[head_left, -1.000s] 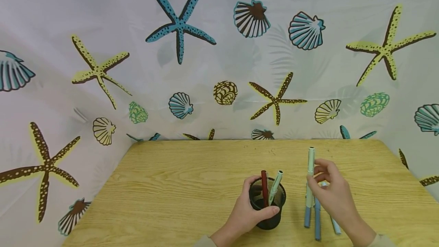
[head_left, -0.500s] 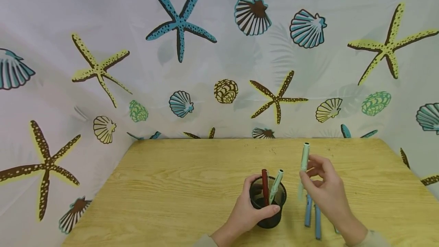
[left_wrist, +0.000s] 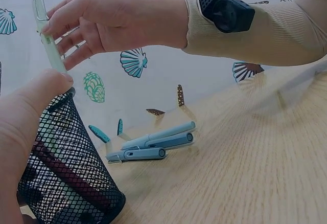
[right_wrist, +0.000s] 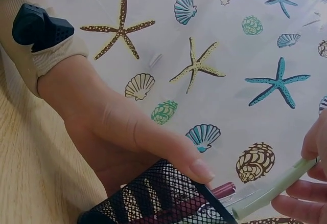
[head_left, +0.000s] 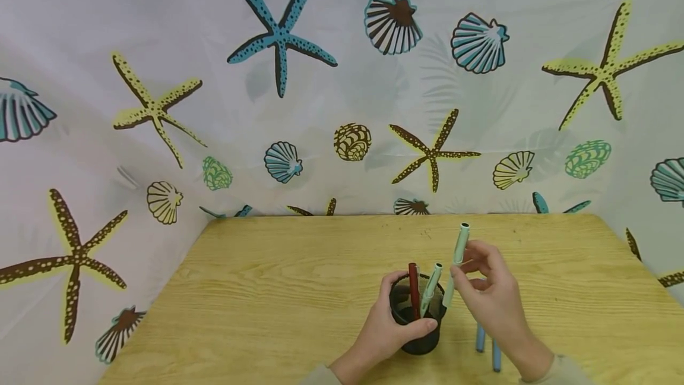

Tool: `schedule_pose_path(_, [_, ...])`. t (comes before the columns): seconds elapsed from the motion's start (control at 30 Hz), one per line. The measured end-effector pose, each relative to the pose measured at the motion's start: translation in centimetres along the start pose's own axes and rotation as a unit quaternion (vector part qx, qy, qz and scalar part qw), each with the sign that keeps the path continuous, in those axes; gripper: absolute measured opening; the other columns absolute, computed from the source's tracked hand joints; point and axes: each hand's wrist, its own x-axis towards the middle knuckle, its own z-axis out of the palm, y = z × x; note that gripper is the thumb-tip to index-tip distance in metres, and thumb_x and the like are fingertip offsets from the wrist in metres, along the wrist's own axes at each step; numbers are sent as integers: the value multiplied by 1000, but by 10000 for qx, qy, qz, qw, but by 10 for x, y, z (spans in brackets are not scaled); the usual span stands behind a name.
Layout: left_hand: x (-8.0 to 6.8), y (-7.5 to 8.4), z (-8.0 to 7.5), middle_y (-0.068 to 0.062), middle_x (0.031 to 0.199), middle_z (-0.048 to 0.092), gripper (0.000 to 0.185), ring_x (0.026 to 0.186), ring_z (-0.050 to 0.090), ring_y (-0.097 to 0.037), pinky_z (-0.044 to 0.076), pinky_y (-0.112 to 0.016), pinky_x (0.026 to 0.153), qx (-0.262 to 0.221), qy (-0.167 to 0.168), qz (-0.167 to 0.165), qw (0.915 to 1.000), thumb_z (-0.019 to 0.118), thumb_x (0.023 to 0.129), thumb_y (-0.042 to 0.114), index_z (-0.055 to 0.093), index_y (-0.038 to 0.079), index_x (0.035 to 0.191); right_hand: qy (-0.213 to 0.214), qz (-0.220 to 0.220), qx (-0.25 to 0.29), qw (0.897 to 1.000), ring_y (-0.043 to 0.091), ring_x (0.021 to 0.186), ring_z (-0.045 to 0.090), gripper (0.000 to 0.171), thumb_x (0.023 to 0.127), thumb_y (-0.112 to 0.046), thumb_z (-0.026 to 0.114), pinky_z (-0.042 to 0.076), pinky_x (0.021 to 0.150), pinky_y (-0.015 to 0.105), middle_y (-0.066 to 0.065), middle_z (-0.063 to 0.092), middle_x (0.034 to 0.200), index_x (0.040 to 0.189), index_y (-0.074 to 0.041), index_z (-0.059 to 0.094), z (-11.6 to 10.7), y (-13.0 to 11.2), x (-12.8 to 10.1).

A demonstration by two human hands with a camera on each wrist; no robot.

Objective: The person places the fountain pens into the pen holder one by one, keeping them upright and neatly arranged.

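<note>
My left hand [head_left: 389, 324] grips a black mesh pen cup [head_left: 421, 346] around its side, thumb at the front near the rim. A dark red pen [head_left: 414, 290] and a pale green pen [head_left: 430, 289] lean inside the cup. My right hand [head_left: 494, 296] pinches a second pale green pen [head_left: 462, 245] between thumb and fingers. This pen is tilted, its lower end right at the cup's right rim; the left wrist view also shows the held pen [left_wrist: 51, 47] over the cup's mouth.
On the wooden table [head_left: 278, 290], right of the cup, lie a blue pen [left_wrist: 138, 154], another blue pen [left_wrist: 176, 140] and a lighter blue pen [left_wrist: 171, 130] close together. My right forearm partly hides them in the head view. Shell-patterned cloth [head_left: 320, 94] stands behind the table.
My right hand has carried the pale green pen leftward from above the blue pens to the cup's rim, and the pen has tilted. The left hand and cup have stayed in place.
</note>
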Motion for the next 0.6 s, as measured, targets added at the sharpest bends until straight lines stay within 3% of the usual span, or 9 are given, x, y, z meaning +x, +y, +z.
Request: schedule_pose_path(0.6, [-1, -1, 0, 8, 121, 48, 74, 111, 47, -14, 37, -47, 92, -151, -31, 72, 9999, 76, 77, 34, 29, 38, 134, -199, -34, -146, 9997, 9, 80, 59, 42, 82, 9, 65, 50, 59, 24, 3, 57, 98, 120, -1, 49, 12, 8, -7])
